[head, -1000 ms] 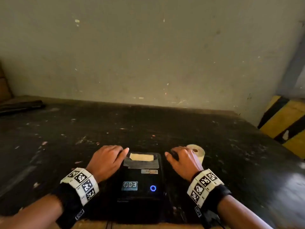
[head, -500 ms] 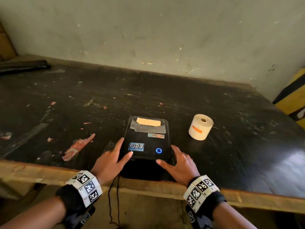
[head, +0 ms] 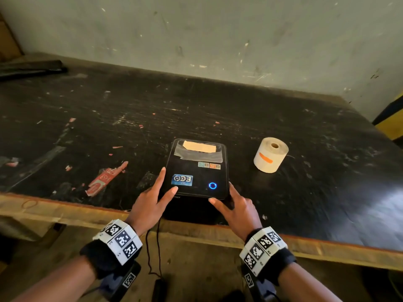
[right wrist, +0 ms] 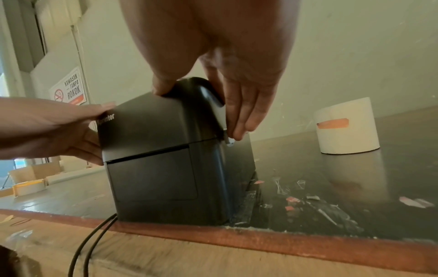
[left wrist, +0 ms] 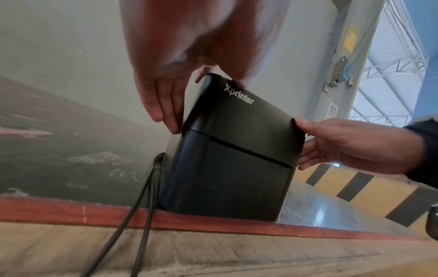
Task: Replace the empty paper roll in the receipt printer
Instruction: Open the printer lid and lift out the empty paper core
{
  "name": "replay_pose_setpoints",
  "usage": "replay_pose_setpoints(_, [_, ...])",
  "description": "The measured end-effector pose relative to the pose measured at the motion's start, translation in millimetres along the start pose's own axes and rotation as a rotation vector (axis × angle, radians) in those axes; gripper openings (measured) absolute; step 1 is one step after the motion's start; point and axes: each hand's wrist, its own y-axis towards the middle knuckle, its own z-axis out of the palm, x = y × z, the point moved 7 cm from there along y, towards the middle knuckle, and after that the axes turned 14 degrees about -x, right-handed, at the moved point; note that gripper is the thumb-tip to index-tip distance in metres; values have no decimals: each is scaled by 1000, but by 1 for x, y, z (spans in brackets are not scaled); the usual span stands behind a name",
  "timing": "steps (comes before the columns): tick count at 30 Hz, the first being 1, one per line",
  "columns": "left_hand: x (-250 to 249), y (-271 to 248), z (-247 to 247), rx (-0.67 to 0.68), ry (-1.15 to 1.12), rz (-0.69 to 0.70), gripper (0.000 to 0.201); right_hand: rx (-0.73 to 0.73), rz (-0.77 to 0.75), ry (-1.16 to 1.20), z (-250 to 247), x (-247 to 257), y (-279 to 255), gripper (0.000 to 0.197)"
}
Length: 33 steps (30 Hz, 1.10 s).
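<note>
A black receipt printer (head: 196,171) stands at the near edge of the dark table (head: 239,110), lid closed, blue ring light on. My left hand (head: 156,194) lies against its left front corner, thumb on the lid, straight fingers (left wrist: 166,110) flat on the side. My right hand (head: 232,204) mirrors it at the right front corner, thumb on top, straight fingers (right wrist: 244,116) down the side, their tips by a small pale tab (right wrist: 230,142). A fresh paper roll (head: 270,154) with an orange tape strip stands upright to the printer's right, untouched.
Two black cables (head: 152,247) hang from the printer over the wooden table edge (head: 65,212). A red wrapper scrap (head: 104,178) lies left of the printer. A dark flat object (head: 30,68) sits at the far left, a wall runs behind, a yellow-black barrier (head: 390,120) stands right.
Both hands slid from the printer's far end back to its near front corners, uncovering the paper roll. The head view tilted down. Little differs from half a second ago.
</note>
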Motion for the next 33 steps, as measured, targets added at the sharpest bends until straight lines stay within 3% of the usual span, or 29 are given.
replay_pose_setpoints(13, [2, 5, -7, -24, -49, 27, 72, -15, -64, -121, -4, 3, 2, 87])
replay_pose_setpoints(18, [-8, 10, -15, -26, -134, 66, 69, 3, -165, -120, -14, 15, 13, 85])
replay_pose_setpoints(24, [-34, 32, -37, -115, -214, 121, 61, -128, -166, 10, -40, 29, 47, 84])
replay_pose_setpoints(28, [-56, 51, -49, -226, -182, 171, 56, -196, -145, 96, -55, 39, 67, 67])
replay_pose_setpoints(33, [-71, 75, -52, -289, -185, 188, 55, -314, -293, 55, -64, 46, 95, 55])
